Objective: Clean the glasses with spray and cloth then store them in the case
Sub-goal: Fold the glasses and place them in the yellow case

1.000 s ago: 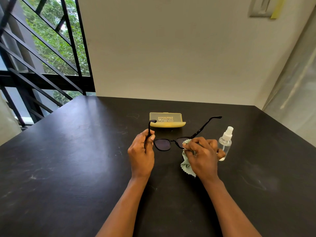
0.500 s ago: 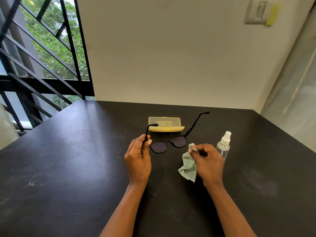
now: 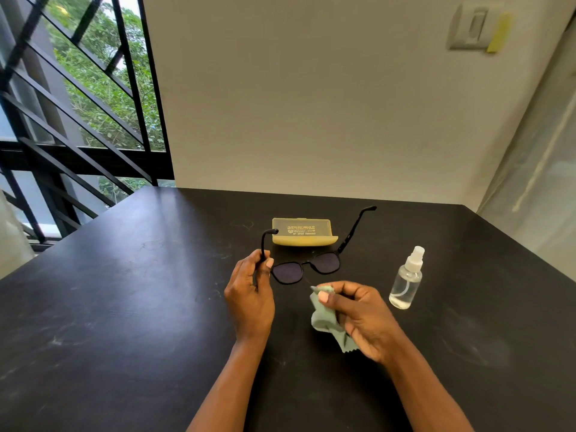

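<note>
Black-framed glasses (image 3: 307,267) with dark lenses hang above the black table (image 3: 124,307), both arms unfolded. My left hand (image 3: 251,296) grips the left arm near its hinge. A pale green cloth (image 3: 327,321) is pinched between thumb and fingers of my right hand (image 3: 358,316), just below and apart from the right lens. The yellow case (image 3: 304,235) lies shut on the table behind the glasses. To the right of my right hand stands a clear spray bottle (image 3: 406,280) with a white nozzle.
A white wall runs behind the table's far edge. A window with black bars is at the left. A pale curtain hangs at the right.
My right hand with the cloth has come off the right lens and dropped toward me. The left hand still holds the glasses, now a little farther left and away.
</note>
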{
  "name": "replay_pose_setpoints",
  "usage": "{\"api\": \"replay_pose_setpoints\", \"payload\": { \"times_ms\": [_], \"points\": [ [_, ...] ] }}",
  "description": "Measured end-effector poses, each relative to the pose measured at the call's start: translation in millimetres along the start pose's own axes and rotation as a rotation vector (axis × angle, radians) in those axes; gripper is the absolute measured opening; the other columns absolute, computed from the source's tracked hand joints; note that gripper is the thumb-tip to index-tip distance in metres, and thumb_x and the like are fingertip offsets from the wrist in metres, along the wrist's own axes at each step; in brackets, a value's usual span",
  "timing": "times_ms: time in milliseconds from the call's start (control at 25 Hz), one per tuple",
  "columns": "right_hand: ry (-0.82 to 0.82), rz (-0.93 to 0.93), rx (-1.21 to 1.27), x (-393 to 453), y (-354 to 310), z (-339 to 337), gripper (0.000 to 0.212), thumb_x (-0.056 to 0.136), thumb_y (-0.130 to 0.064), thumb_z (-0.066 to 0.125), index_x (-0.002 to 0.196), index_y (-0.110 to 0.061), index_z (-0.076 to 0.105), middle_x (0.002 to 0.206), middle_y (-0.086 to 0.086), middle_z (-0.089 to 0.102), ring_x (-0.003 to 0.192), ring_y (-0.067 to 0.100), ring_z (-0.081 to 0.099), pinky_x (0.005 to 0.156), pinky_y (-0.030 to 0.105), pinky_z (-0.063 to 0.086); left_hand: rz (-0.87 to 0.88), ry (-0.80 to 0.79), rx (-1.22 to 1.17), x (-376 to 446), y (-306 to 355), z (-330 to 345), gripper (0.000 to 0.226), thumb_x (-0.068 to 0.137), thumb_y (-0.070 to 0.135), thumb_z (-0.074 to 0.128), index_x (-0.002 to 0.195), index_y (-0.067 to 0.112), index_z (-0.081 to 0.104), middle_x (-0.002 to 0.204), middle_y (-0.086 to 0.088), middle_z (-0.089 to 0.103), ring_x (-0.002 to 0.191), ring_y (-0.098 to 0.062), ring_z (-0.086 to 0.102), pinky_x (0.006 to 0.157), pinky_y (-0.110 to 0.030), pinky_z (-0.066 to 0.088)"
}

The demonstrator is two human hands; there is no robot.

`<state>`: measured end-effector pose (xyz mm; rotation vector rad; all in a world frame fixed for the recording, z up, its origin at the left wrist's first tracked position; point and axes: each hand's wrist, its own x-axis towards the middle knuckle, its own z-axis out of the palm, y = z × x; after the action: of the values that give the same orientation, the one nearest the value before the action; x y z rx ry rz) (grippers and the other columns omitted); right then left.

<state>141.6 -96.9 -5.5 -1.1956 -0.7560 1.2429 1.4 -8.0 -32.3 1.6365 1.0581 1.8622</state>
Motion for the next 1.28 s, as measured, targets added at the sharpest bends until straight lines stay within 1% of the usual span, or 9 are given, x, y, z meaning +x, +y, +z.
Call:
{"api": "replay_pose_setpoints", "payload": {
  "times_ms": [160,320,440,560,640,800,920,1040,1280],
  "points": [
    [-0.158,0.028,-0.043,-5,2,4,0.026,0.076,-0.018,0.064,0.097,-0.004,0.069,0.09,0.015,0.072,0.081,0.022,0.069,0.07,0.029,0.058,-0.059,0.011,-0.048,0,0,0,0.02,0.085,0.009,0.061,0.104,0.007,0.066,0.096,0.002,0.064,0.087,-0.017,0.065,0.072,-0.032,0.058],
    [0.017,-0.107,-0.057,-3,2,4,0.01,0.083,-0.001,0.061,0.091,-0.004,0.067,0.079,0.013,0.069,0.065,0.016,0.067,0.058,0.023,0.055,-0.181,0.015,-0.115,-1,-6,0,0.017,0.086,0.013,0.062,0.102,0.016,0.067,0.094,0.0,0.066,0.088,-0.02,0.066,0.076,-0.04,0.057],
    [0.292,-0.25,-0.024,5,0,-4,0.009,0.078,-0.003,0.068,0.078,-0.01,0.064,0.066,0.004,0.06,0.052,0.01,0.054,0.05,0.021,0.046,-0.32,0.014,-0.217,0,-5,1,0.018,0.085,0.013,0.062,0.1,0.022,0.066,0.098,-0.008,0.068,0.091,-0.021,0.066,0.077,-0.034,0.058],
    [0.446,-0.342,0.039,12,2,-13,0.014,0.078,-0.009,0.071,0.074,-0.014,0.058,0.065,0.0,0.054,0.056,0.011,0.048,0.05,0.021,0.044,-0.348,-0.023,-0.234,-1,-2,2,0.02,0.085,0.012,0.062,0.105,0.015,0.066,0.1,-0.01,0.069,0.089,-0.016,0.066,0.073,-0.022,0.058],
    [0.448,-0.377,0.09,16,3,-17,0.007,0.082,-0.011,0.066,0.085,-0.014,0.061,0.072,0.001,0.057,0.064,0.012,0.053,0.054,0.02,0.047,-0.341,-0.041,-0.223,-1,-2,2,0.022,0.085,0.012,0.062,0.106,0.012,0.066,0.098,-0.01,0.069,0.087,-0.016,0.067,0.073,-0.022,0.058],
    [0.328,-0.424,0.081,22,6,-18,0.026,0.089,-0.014,0.057,0.114,-0.019,0.058,0.083,-0.003,0.062,0.074,0.009,0.057,0.062,0.02,0.048,-0.36,-0.074,-0.215,-1,-2,2,0.023,0.084,0.011,0.064,0.106,0.013,0.066,0.096,-0.009,0.07,0.079,-0.009,0.066,0.069,-0.021,0.058],
    [0.312,-0.448,-0.002,22,7,-15,0.022,0.09,-0.011,0.055,0.11,-0.018,0.061,0.081,-0.003,0.063,0.071,0.008,0.057,0.057,0.014,0.047,-0.326,-0.085,-0.202,-2,1,1,0.026,0.083,0.012,0.064,0.106,0.024,0.063,0.094,-0.004,0.07,0.075,-0.003,0.066,0.068,-0.018,0.057],
    [0.354,-0.477,0.004,23,9,-15,0.017,0.089,-0.009,0.056,0.103,-0.016,0.064,0.079,-0.003,0.063,0.07,0.009,0.058,0.058,0.014,0.048,-0.272,-0.117,-0.163,-2,3,0,0.036,0.084,0.013,0.064,0.117,0.027,0.057,0.097,0.006,0.067,0.088,-0.002,0.065,0.076,-0.017,0.054],
    [0.374,-0.484,0.046,26,9,-17,0.021,0.088,-0.006,0.057,0.108,-0.008,0.064,0.076,-0.002,0.065,0.065,0.008,0.059,0.058,0.015,0.05,-0.144,-0.193,-0.105,-4,10,-2,0.044,0.084,0.0,0.061,0.11,0.035,0.053,0.099,0.02,0.06,0.092,0.015,0.057,0.076,-0.002,0.045]
  ]
}}
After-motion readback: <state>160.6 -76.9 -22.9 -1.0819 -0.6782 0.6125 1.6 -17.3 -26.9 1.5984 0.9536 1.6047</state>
